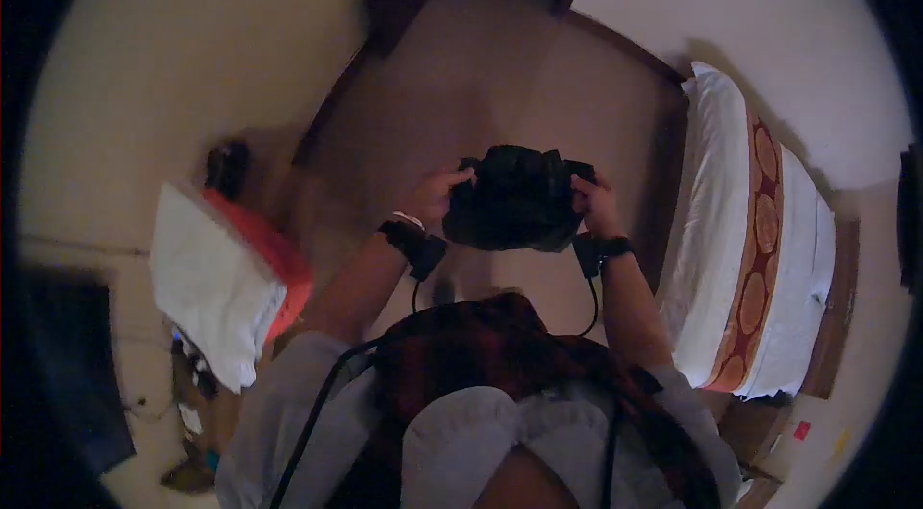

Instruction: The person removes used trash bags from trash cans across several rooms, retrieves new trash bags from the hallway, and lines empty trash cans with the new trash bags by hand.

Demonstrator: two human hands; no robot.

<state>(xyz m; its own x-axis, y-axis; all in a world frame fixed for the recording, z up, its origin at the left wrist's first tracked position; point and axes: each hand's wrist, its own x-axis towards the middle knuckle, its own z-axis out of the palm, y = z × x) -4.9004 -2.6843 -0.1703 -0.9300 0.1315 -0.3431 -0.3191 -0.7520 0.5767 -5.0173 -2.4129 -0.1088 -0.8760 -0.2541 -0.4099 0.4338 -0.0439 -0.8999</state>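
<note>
A black, soft-looking bundle of folded cloth (514,201) is held up in front of my body, above the floor. Its creases are faint in the dim light, and I cannot make out which garment or item it is. My left hand (439,195) grips its left edge, with the thumb on top. At the right edge, my right hand (598,205) pinches it the same way. The undersides of both hands' fingers are hidden. Dark bands with small boxes and cables sit on both wrists.
To the right stands a bed (702,221) with white bedding and an orange-brown patterned runner (757,249). A stack of white cloth (207,278) and an orange-red cloth (279,259) lie to the left, near a dark screen (77,365). Pale floor (433,76) leads to a dark doorway.
</note>
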